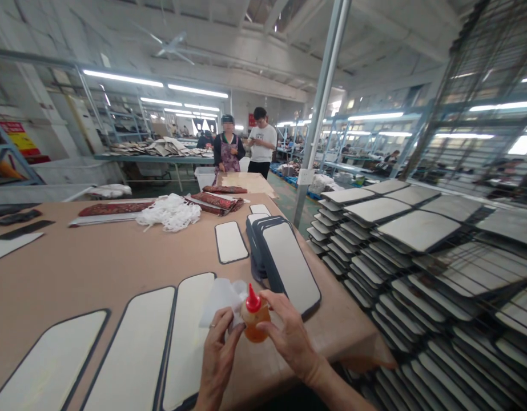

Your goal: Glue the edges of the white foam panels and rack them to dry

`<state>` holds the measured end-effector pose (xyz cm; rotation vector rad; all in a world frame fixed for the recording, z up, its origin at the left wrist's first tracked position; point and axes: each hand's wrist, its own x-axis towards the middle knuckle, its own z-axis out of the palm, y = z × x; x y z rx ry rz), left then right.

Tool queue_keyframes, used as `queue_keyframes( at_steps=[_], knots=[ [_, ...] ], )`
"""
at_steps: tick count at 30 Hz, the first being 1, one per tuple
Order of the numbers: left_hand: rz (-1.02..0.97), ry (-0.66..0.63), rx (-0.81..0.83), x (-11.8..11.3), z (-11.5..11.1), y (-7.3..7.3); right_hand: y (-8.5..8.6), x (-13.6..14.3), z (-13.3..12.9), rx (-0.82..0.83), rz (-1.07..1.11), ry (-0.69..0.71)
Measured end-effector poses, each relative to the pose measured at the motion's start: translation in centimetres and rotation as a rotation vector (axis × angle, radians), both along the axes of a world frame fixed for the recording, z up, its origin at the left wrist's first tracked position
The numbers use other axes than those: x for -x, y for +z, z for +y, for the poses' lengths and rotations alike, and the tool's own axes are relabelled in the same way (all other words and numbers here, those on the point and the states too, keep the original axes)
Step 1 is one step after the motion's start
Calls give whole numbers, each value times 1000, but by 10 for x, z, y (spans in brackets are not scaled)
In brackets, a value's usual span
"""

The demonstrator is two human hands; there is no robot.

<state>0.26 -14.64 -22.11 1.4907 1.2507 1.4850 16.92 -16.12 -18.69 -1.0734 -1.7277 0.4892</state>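
Note:
My right hand (286,325) is wrapped around a squeeze bottle (255,322) of amber liquid with a red pointed nozzle cap, held upright over the table's near edge. Close beside it, the fingers of my left hand (221,337) pinch a thin white translucent sheet (222,299) that touches the bottle's side. Under the sheet lies a long cream panel (188,342) with a dark border. Two more such panels, a middle one (132,348) and a left one (53,365), lie flat to its left.
A stack of dark-edged panels (291,262) stands near the table's right edge, with a small panel (231,242) beside it. White strips (171,212) and patterned red fabric (218,201) lie farther back. Racks of panels (417,228) and a metal post (317,114) stand right. Two people (262,140) stand beyond.

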Motion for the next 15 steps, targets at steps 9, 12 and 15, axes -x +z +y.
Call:
queue_keyframes(
  at_steps=[9, 12, 15],
  knots=[
    [-102, 165, 141, 11, -14, -13, -101, -10, 22, 142, 68, -206],
    [144, 28, 167, 4, -18, -15, -118, -18, 23, 180, 65, -188],
    [311, 10, 155, -19, -15, -27, -120, -24, 21, 194, 58, -109]
  ],
)
